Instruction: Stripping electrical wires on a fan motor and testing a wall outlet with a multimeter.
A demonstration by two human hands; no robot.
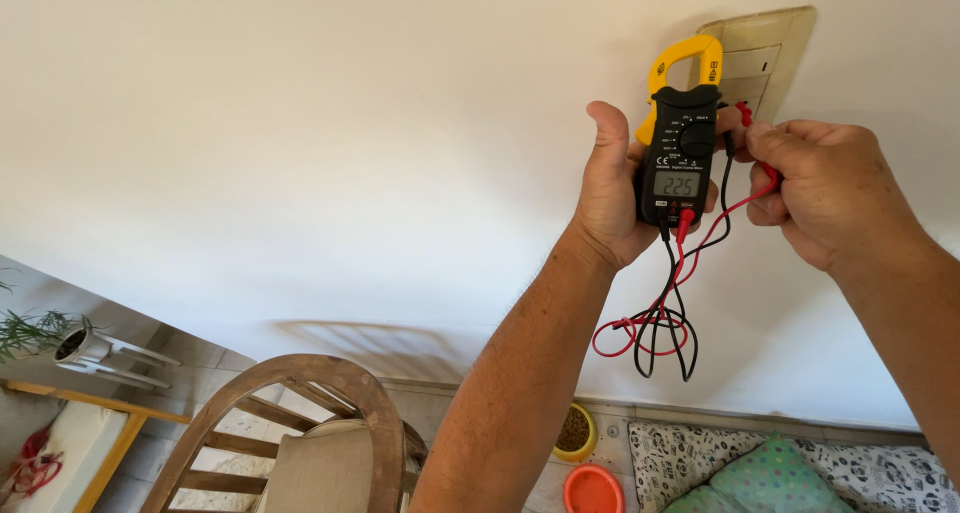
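Clamp meter held up at the wall plate, probes pinched at the socket.

The black-and-yellow clamp meter (680, 143) is gripped in the left hand (612, 188), fingers wrapped behind it and thumb up along its side, screen turned to the camera. The right hand (825, 188) is closed in a pinch on the probes (745, 118), pressed toward the beige wall plate (775, 58). For a good reading, the tips are best kept steady and fingers kept behind the grips, the meter held still. Counted: one meter, one wall plate, two leads (660, 323), one red and one black, looped below. On the floor, two bowls: one yellow (575, 431), one orange (592, 489). One wooden chair (300, 423).
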